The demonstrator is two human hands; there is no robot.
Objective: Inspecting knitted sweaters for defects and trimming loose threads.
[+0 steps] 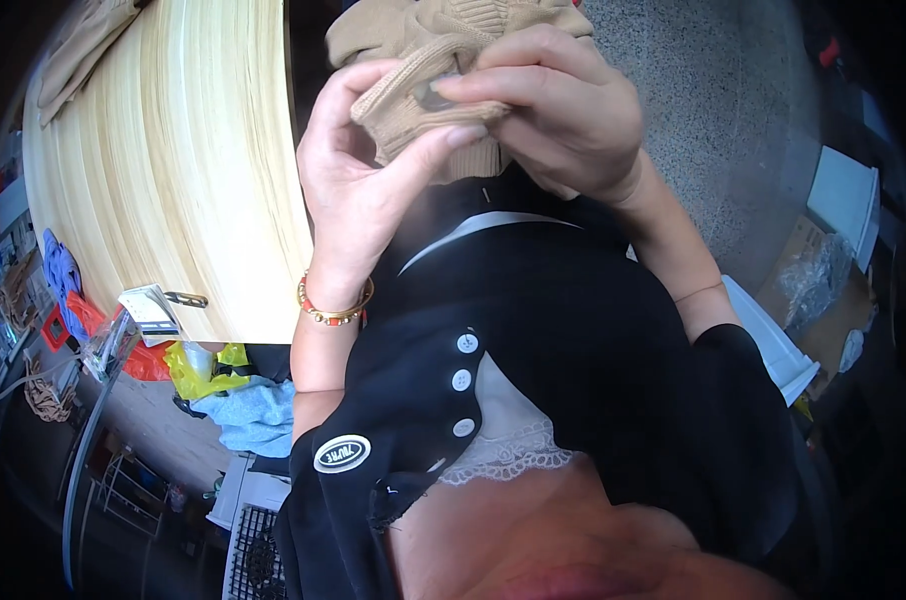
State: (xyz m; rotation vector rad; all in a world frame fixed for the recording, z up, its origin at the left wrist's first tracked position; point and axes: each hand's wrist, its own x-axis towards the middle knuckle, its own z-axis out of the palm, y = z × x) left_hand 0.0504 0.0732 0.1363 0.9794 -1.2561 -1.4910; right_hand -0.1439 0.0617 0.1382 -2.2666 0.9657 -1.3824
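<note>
A tan knitted garment (453, 45) with ribbed edges is held up in front of my body, at the top of the view. My left hand (358, 165) grips its ribbed band (393, 110) from the left, thumb on the near side and fingers behind. From the right, my right hand (573, 105) pinches the same band, its fingertips at a gap in the knit. Beside those fingertips shows a small pale, shiny spot, too small to name. The lower fingers of my right hand are partly hidden by the fabric.
To my left stands a light wood-grain table (173, 150) with another tan garment (83, 50), dark thread snips (186, 299) and a small white packet (151, 310). Yellow bag (201, 370), blue cloth (253, 415) and keyboard (253, 550) sit nearer. White bins (841, 205) and cardboard (828, 300) lie rightward.
</note>
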